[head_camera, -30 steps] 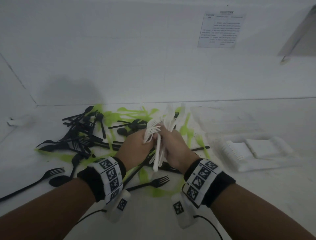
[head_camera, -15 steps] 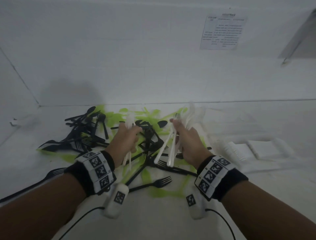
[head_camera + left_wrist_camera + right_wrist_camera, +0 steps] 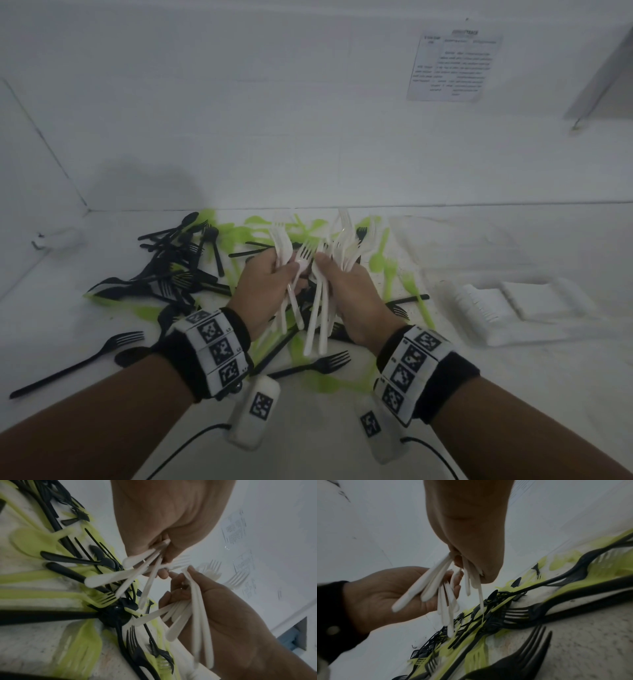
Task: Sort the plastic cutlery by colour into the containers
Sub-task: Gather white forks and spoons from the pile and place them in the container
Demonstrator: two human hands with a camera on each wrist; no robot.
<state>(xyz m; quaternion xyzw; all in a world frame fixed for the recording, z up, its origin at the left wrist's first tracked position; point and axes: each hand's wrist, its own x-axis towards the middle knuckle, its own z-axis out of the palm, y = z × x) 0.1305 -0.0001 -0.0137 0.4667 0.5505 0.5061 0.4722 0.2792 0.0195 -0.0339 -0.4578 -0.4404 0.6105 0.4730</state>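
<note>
I see two hands, each gripping a fan of white plastic cutlery: left hand (image 3: pixel 270 287) holds about five pieces, right hand (image 3: pixel 352 291) more, count unclear. Black plastic cutlery (image 3: pixel 171 274) and lime-green plastic cutlery (image 3: pixel 387 260) litter the white desk (image 3: pixel 513 394). The white lidded container (image 3: pixel 520 308) sits right, edges washed out.

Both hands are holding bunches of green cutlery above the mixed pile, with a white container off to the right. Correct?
Not quite: the cutlery in the left hand and right hand is white, not green, as the head view shows. The green pieces lie on the table among black ones. The white container does sit to the right.
</note>
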